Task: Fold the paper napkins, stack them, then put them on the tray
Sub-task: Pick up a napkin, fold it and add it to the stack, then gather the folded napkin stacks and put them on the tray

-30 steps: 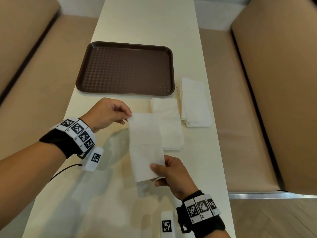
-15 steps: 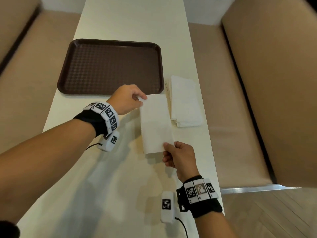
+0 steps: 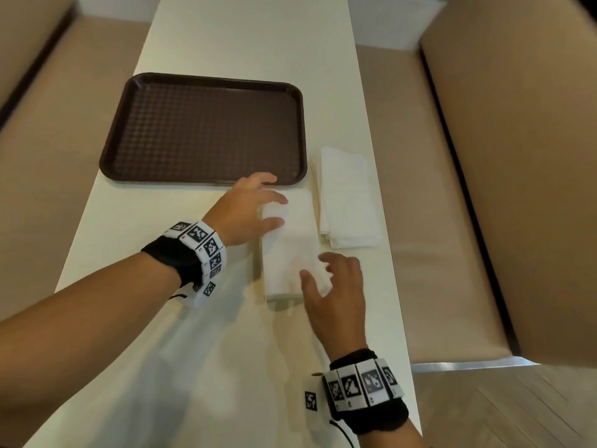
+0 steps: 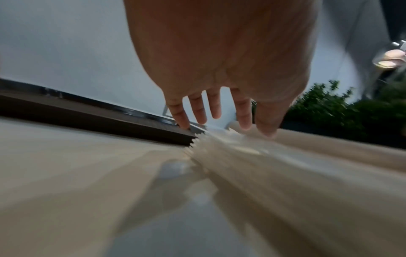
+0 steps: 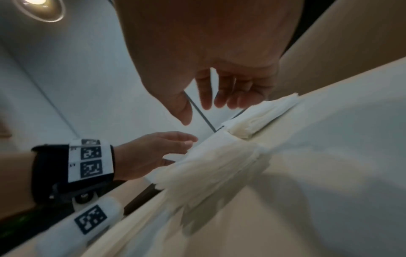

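Two hands are hovering over a folded napkin on the table.

The napkin (image 3: 289, 250) is lying flat on the table (image 3: 206, 367), just below the brown tray (image 3: 206, 127) and right beside a pile (image 3: 347, 198) of more napkins. The left hand (image 3: 248, 211) is spreading its fingers wide over the far end; the right hand (image 3: 336, 286) is holding its fingers loose and apart over the near end. Neither hand is gripping anything. The head view is showing the whole tray, with nothing on it. The left wrist view is only showing the tray's dark edge (image 4: 92, 120) and a blurry napkin. The right wrist view is showing the layered paper edges of the napkin (image 5: 211, 167) and the pile (image 5: 261, 114), which the top view is not showing well.
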`<state>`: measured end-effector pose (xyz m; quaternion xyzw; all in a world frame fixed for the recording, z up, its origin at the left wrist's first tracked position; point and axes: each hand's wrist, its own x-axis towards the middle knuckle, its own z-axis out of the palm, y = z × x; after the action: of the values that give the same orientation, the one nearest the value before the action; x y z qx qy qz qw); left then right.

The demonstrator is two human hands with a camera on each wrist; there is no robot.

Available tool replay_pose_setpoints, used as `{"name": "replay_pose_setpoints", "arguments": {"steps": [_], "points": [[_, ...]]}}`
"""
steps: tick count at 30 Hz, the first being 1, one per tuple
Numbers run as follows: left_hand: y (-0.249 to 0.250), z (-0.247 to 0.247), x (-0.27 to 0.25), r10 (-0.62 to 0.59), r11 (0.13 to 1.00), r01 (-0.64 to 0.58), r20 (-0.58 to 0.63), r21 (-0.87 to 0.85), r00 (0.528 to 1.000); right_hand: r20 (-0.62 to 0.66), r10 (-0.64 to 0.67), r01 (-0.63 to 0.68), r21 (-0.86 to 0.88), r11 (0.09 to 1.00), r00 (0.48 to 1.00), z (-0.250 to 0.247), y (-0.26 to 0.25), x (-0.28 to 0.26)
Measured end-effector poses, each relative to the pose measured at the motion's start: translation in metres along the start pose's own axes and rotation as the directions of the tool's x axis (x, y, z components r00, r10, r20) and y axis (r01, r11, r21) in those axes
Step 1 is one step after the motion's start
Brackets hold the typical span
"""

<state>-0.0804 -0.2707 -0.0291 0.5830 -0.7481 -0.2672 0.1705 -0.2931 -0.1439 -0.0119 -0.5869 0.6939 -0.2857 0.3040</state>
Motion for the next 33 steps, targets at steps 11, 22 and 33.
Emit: {"name": "replay_pose_setpoints", "arguments": {"steps": [11,22,33], "points": [[0.008,0.033,-0.012,0.080,0.833,-0.229,0.300,0.504,0.950,0.372,-0.007,0.175,-0.420,0.891,0.928,0.042,0.005,0.012],[0.005,0.032,-0.003,-0.020,0.935,-0.114,0.371,0.336,0.928,0.378,-0.003,0.174,-0.418,0.892,0.926,0.044,0.005,0.014],[0.014,-0.002,0.011,-0.437,0.899,0.415,0.260,0.137,0.861,0.467,-0.041,0.223,-0.342,0.913,0.884,0.033,0.013,-0.005]]}}
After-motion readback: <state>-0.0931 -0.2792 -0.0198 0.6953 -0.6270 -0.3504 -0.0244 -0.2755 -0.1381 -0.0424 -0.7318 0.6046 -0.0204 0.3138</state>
